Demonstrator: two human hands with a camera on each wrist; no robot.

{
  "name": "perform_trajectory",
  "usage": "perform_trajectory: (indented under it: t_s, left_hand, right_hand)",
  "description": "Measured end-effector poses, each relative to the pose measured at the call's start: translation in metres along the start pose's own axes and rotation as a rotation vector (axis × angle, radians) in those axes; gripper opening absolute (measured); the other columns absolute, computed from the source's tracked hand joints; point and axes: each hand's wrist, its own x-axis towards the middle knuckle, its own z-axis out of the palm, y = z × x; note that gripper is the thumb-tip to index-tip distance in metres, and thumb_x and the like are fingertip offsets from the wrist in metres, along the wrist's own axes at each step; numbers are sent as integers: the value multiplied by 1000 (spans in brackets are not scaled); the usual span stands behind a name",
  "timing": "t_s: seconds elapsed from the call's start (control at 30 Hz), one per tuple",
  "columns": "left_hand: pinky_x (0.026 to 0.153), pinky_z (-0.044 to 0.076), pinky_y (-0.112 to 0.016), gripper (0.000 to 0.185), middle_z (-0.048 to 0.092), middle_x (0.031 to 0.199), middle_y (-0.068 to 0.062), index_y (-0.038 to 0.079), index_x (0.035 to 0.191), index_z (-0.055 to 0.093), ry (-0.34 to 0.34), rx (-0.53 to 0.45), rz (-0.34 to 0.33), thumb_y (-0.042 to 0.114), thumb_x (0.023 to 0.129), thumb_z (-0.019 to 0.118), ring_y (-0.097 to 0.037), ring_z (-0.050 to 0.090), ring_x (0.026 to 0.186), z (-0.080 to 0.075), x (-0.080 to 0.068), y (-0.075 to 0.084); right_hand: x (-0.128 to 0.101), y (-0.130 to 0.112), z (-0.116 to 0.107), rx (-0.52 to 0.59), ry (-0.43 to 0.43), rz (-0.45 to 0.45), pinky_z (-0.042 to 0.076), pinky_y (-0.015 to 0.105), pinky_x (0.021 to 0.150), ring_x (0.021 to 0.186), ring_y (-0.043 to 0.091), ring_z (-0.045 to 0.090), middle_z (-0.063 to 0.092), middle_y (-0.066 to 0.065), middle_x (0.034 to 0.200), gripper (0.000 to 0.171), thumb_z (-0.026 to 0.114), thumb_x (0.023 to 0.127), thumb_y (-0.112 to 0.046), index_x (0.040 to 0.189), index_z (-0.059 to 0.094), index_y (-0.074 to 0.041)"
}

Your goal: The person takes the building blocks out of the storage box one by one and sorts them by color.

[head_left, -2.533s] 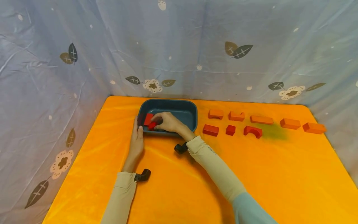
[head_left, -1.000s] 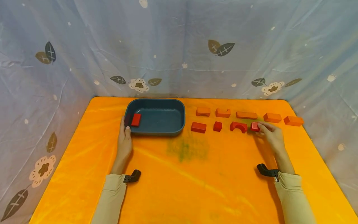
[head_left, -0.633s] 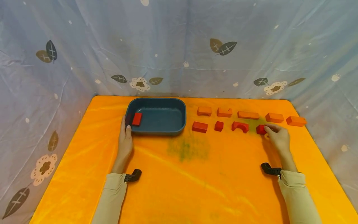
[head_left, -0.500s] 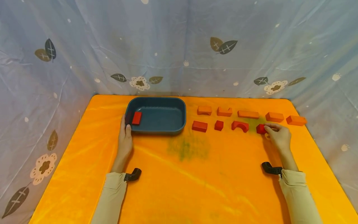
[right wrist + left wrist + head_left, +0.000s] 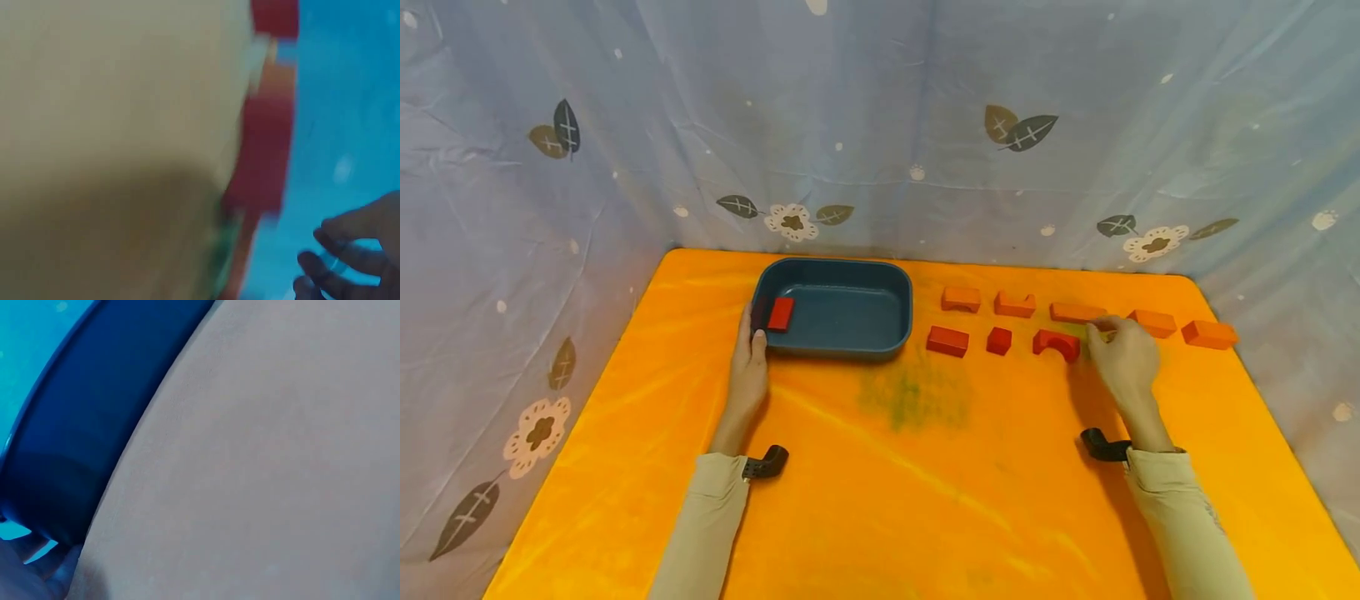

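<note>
Right of centre, the right hand [image 5: 1123,360], fingers loosely curled and empty, hovers beside the arch [image 5: 1056,344]; a pinch comes next while the left hand [image 5: 750,367] lies flat against the tub [image 5: 835,343].

An orange table [image 5: 925,500] bears a blue tray [image 5: 901,333] and red and orange blocks [image 5: 947,341].

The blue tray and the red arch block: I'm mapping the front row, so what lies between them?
In the head view, two red blocks lie between the blue tray and the red arch block: a red rectangular block, then a small red cube.
</note>
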Motion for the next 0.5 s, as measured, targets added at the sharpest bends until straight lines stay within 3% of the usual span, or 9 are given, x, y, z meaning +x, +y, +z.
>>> perform_trajectory:
  t_s: [0.13,0.23,0.37,0.5]
  left_hand:
    - [121,9,-42,54,9,163,-15,3,157,9,3,0,14,14,108,29,-27,10,149,0,2,0]
    - [121,9,-42,54,10,163,-16,2,157,9,3,5,27,15,108,29,-28,10,149,-1,1,0]
    - [121,8,-42,54,11,163,-16,2,157,9,2,9,20,14,108,30,-28,10,149,-1,0,-2]
    - [121,8,-42,55,10,163,-13,5,158,9,8,-2,12,14,108,30,-27,10,149,2,3,-11]
  right_hand:
    - [1,-56,19,92,-93,-206,51,53,70,89,44,63,70,25,100,18,66,91,-8,102,73,4]
    - [-5,-105,34,174,-228,-358,52,53,83,99,41,62,69,21,107,17,68,90,-7,104,74,1]
    - [-13,-166,57,252,-430,-535,53,45,87,102,34,63,68,14,113,21,68,91,-6,110,72,-3]
    - [-10,-214,81,223,-576,-632,53,40,90,108,29,63,66,10,121,27,67,92,-4,118,70,-5]
